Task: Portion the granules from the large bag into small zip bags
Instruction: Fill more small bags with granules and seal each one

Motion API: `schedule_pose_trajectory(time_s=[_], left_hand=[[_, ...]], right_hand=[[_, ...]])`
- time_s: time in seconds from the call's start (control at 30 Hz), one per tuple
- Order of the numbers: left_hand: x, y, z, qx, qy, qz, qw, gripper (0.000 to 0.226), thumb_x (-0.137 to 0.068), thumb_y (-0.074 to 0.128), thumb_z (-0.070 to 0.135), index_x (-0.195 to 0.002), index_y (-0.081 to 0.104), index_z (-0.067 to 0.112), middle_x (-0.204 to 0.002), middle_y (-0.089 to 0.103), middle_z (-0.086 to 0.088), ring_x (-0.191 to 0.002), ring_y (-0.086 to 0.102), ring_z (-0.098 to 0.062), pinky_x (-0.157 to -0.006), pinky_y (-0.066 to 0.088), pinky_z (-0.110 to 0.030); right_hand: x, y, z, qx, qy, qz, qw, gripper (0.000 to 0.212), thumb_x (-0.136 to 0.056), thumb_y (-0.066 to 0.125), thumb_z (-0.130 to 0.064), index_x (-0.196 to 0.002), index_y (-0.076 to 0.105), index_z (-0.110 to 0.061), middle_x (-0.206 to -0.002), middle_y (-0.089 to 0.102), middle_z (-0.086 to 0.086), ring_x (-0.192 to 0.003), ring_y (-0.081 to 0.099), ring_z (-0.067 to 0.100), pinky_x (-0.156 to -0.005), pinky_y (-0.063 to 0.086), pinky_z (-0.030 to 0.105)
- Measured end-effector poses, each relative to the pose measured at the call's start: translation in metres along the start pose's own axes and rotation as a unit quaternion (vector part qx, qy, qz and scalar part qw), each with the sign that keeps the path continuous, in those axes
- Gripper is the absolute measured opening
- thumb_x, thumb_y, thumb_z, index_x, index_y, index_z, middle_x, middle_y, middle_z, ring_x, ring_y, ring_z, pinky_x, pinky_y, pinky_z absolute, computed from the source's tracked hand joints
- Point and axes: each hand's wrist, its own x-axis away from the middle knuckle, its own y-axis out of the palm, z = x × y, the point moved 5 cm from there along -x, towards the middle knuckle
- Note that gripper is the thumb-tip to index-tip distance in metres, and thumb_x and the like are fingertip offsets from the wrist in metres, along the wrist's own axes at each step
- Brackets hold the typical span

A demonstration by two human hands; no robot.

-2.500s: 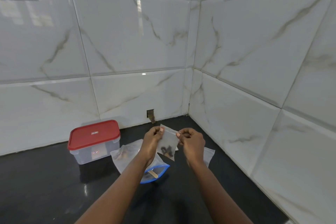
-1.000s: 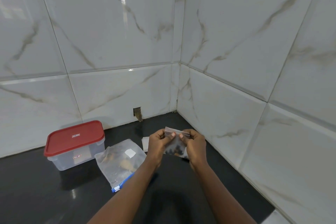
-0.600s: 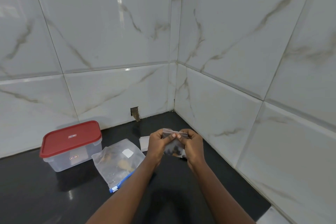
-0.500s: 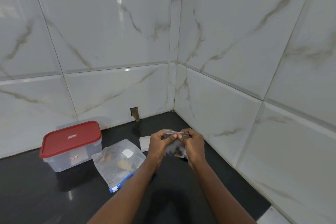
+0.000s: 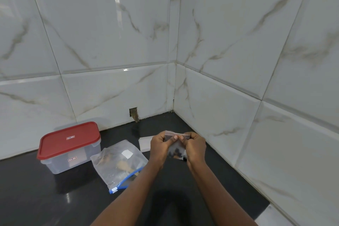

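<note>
Setting: black glossy bench (image 5: 36, 198) met a corner of white marble-veined wall tiles (image 5: 110, 42); a small broken hole (image 5: 134, 113) sat low in the back wall
Left hand: left hand (image 5: 160, 147) was raised above the bench near its back right corner, fingers curled, pinching the top strip of the small zip bag (image 5: 176, 146)
Right hand: right hand (image 5: 195, 147) pinched the same strip from the other side, and the two thumb tips almost touched
Small zip bag: clear, hanging between the hands, off the bench, with a clump of dark granules (image 5: 175, 152) at its bottom
Large bag: large bag (image 5: 117, 161) lay flat near the middle of the bench, left of the hands and untouched, blue zip (image 5: 128, 179) toward the front edge; its contents were too blurred to name
Spare bags: pale stack of empty bags (image 5: 145, 143) lay beyond the left hand, toward the back wall
Container: clear container (image 5: 60, 161) with a red lid (image 5: 68, 140) stood closed at the back left, just beside the large bag
Change: a couple of seconds earlier the hands held the bag's top corners apart, over the large bag; they had since drawn together along the strip and shifted right, toward the side wall
Meaning: the zip was probably being pressed closed, so this portion looked filled and nearly done; whether the seal had caught could not be told
Next: likely setting this bag down and taking a fresh one from the stack
</note>
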Motion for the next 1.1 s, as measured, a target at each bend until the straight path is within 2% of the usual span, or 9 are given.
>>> schedule_pose_trajectory(time_s=[0.13, 0.23, 0.37, 0.53, 0.7, 0.8, 0.9, 1.03, 1.1], left_hand=[[0.001, 0.0, 0.0, 0.007, 0.005, 0.011, 1.0, 0.007, -0.089, 0.06, 0.008, -0.085, 0.065, 0.006, -0.077, 0.066, -0.007, -0.071, 0.063, -0.015, -0.06, 0.053, -0.02], [-0.002, -0.006, -0.002, 0.028, 0.01, 0.037, 0.999, 0.006, -0.089, 0.06, 0.01, -0.085, 0.066, 0.01, -0.084, 0.066, -0.008, -0.08, 0.063, -0.021, -0.071, 0.055, -0.034], [-0.006, -0.01, -0.003, 0.029, 0.007, 0.046, 0.998, 0.005, -0.086, 0.063, 0.007, -0.082, 0.065, 0.009, -0.087, 0.066, -0.012, -0.088, 0.063, -0.031, -0.079, 0.053, -0.047], [-0.008, -0.009, -0.009, 0.001, -0.019, 0.052, 0.998, 0.013, -0.087, 0.061, 0.006, -0.077, 0.065, 0.015, -0.084, 0.067, -0.011, -0.085, 0.063, -0.028, -0.077, 0.055, -0.044], [-0.01, -0.009, -0.02, -0.011, -0.05, 0.077, 0.996, 0.014, -0.086, 0.062, 0.006, -0.076, 0.067, 0.014, -0.087, 0.068, -0.013, -0.088, 0.064, -0.031, -0.081, 0.055, -0.045], [-0.011, -0.007, -0.026, -0.009, -0.058, 0.084, 0.995, 0.01, -0.087, 0.062, 0.01, -0.082, 0.068, 0.014, -0.091, 0.069, -0.014, -0.092, 0.065, -0.031, -0.082, 0.055, -0.045], [-0.012, -0.003, -0.027, -0.028, -0.055, 0.079, 0.995, 0.012, -0.091, 0.058, 0.014, -0.083, 0.067, 0.016, -0.09, 0.07, -0.011, -0.09, 0.066, -0.028, -0.081, 0.055, -0.042], [-0.017, 0.006, -0.027, -0.14, -0.031, 0.052, 0.988, 0.014, -0.095, 0.05, 0.014, -0.09, 0.062, 0.011, -0.09, 0.062, -0.005, -0.083, 0.057, -0.016, -0.067, 0.048, -0.021], [-0.019, 0.013, -0.029, -0.185, -0.023, 0.039, 0.982, 0.015, -0.097, 0.045, 0.014, -0.092, 0.06, 0.011, -0.091, 0.059, -0.004, -0.085, 0.054, -0.016, -0.068, 0.044, -0.021]], right_hand=[[0.0, -0.006, 0.004, -0.057, 0.02, 0.0, 0.998, 0.016, -0.084, 0.066, -0.002, -0.07, 0.065, -0.009, -0.079, 0.068, 0.014, -0.076, 0.066, 0.025, -0.07, 0.057, 0.035], [-0.005, -0.012, 0.004, -0.062, 0.012, 0.001, 0.998, 0.01, -0.086, 0.064, -0.002, -0.078, 0.068, -0.006, -0.083, 0.07, 0.017, -0.077, 0.068, 0.028, -0.07, 0.058, 0.036], [-0.008, -0.017, 0.002, -0.041, -0.014, 0.0, 0.999, 0.008, -0.086, 0.064, -0.003, -0.083, 0.068, -0.009, -0.086, 0.071, 0.011, -0.079, 0.069, 0.022, -0.063, 0.055, 0.024], [-0.009, -0.02, 0.007, 0.012, -0.008, 0.02, 1.0, 0.022, -0.084, 0.065, -0.001, -0.067, 0.062, -0.015, -0.076, 0.068, 0.009, -0.071, 0.066, 0.021, -0.061, 0.054, 0.028], [-0.009, -0.024, 0.008, 0.018, 0.001, 0.035, 0.999, 0.026, -0.081, 0.064, 0.006, -0.062, 0.064, -0.012, -0.068, 0.065, 0.006, -0.064, 0.062, 0.018, -0.05, 0.048, 0.019], [-0.012, -0.027, 0.016, -0.025, 0.023, 0.025, 0.999, 0.016, -0.078, 0.071, 0.002, -0.067, 0.066, -0.007, -0.072, 0.068, 0.01, -0.072, 0.067, 0.024, -0.062, 0.057, 0.03], [-0.014, -0.031, 0.023, -0.047, 0.043, 0.008, 0.998, 0.01, -0.083, 0.066, 0.004, -0.075, 0.066, -0.003, -0.074, 0.068, 0.011, -0.067, 0.067, 0.021, -0.055, 0.057, 0.026], [-0.021, -0.037, 0.032, 0.007, 0.049, 0.021, 0.999, 0.025, -0.084, 0.057, 0.012, -0.066, 0.062, -0.005, -0.076, 0.066, 0.013, -0.067, 0.065, 0.021, -0.061, 0.06, 0.035], [-0.024, -0.039, 0.033, 0.086, 0.022, 0.037, 0.995, 0.026, -0.083, 0.057, 0.009, -0.064, 0.06, -0.008, -0.078, 0.066, 0.011, -0.072, 0.065, 0.022, -0.069, 0.06, 0.039]])
